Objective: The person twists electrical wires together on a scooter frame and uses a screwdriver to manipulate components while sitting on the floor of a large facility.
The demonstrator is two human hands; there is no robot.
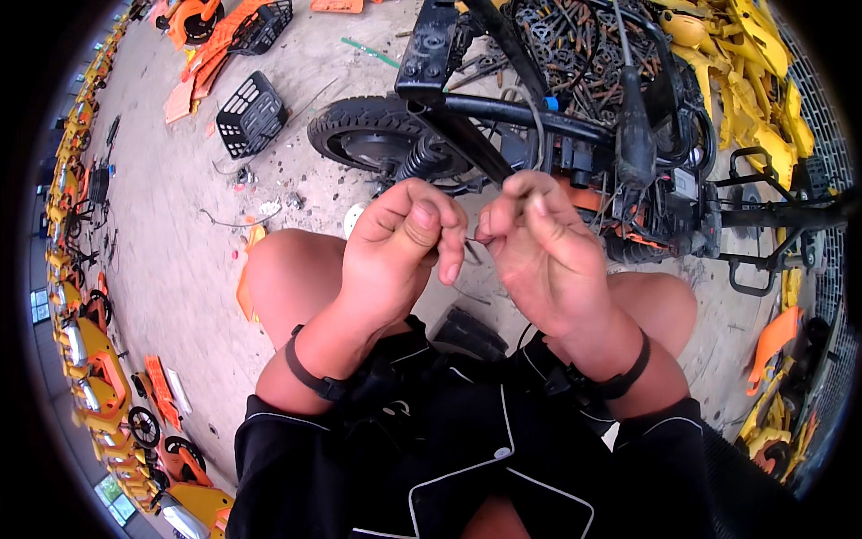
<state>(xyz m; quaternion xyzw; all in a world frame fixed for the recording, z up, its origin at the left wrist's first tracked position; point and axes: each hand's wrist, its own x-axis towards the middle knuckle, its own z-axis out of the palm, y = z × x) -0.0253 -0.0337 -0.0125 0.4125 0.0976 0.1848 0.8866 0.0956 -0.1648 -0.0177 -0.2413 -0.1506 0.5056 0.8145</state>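
Note:
My left hand (404, 238) and my right hand (552, 247) are held up close together over my lap, fingertips almost meeting. Between them runs a thin dark wire-like piece (478, 241), pinched by the fingers of both hands; its exact kind is too small to tell. Just beyond my hands lies a stripped black bike frame (503, 110) on its side. Its thick black rear tyre (359, 130) is at the left, beside a coil spring (420, 160). A black handle with a thin metal shaft (635, 130) rests over the frame's right part.
Loose rusty metal parts (575, 54) are heaped behind the frame. Yellow plastic panels (754, 81) are piled at the far right. A black basket (251, 117) and orange panels (211, 67) lie on the floor at the left. Rows of yellow bikes (103, 377) line the left edge.

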